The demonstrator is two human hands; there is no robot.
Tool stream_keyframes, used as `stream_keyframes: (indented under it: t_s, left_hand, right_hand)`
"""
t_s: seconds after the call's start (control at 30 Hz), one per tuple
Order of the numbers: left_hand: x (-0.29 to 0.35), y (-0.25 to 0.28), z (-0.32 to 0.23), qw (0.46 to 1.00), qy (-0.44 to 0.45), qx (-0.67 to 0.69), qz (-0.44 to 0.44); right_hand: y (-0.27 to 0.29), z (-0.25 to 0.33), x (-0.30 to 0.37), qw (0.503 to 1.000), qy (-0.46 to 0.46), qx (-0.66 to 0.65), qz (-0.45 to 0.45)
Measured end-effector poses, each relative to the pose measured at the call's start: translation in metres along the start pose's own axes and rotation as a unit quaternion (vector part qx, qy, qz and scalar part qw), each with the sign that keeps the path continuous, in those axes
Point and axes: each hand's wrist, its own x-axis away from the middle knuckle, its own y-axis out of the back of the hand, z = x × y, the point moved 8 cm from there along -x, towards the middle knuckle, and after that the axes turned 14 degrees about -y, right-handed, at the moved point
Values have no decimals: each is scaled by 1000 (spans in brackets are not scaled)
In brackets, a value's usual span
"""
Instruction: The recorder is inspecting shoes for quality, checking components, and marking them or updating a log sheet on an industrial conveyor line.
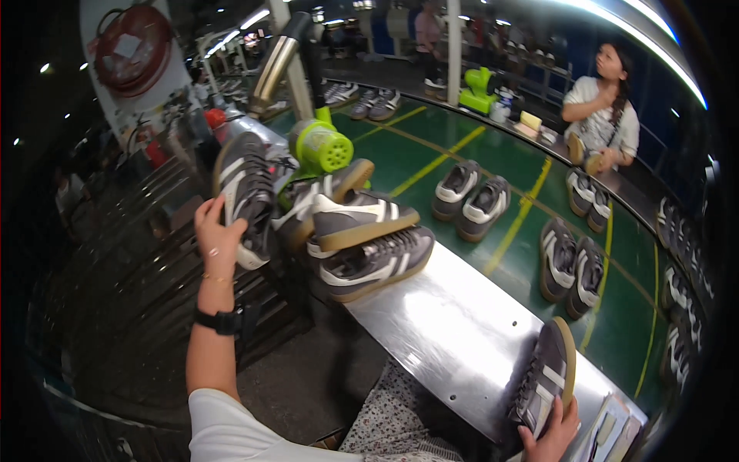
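Note:
My left hand [213, 229] is closed on the heel end of a dark grey sneaker [248, 181] with white stripes, raised at the left beside a bright green heat blower [323, 146]. At the lower right my right hand [553, 433] grips the heel of another grey sneaker [548, 373], tilted on its side over the metal shelf [439, 308]. Between the hands, several matching sneakers lie heaped at the shelf's far end; a grey sneaker with a gum sole [366, 219] rests on top of a second sneaker [377, 266].
A green conveyor belt [431, 127] with yellow lines carries pairs of sneakers [471, 199]. Across it, a person [604, 108] holds shoes. A metal nozzle pipe [281, 65] rises behind the blower. Papers [612, 431] stand at the shelf's near right end.

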Motion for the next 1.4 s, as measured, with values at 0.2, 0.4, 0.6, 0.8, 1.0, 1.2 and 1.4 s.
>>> stream_keyframes:
  t_s: [0.2, 0.4, 0.6, 0.8, 1.0, 1.2, 1.4]
  left_hand:
    - [107, 32, -107, 923, -53, 378, 46]
    - [196, -44, -260, 857, -221, 356, 300]
    - [278, -71, -363, 826, -336, 221, 396]
    - [261, -125, -324, 722, -79, 448, 522]
    - [299, -158, -307, 610, -13, 559, 562]
    - [322, -179, -315, 613, -16, 528, 588]
    - [329, -176, -320, 554, 97, 580, 590]
  right_hand:
    - [-23, -55, -40, 923, -126, -311, 189]
    - [-62, -49, -42, 801, -99, -478, 347]
    - [-64, -49, -33, 758, -161, -557, 301]
    - [-69, -51, -32, 732, -132, -598, 298]
    - [-63, -40, -37, 774, -163, -548, 273]
    - [-71, 42, -82, 836, 5, -496, 237]
    - [-67, 84, -84, 843, 44, -479, 242]
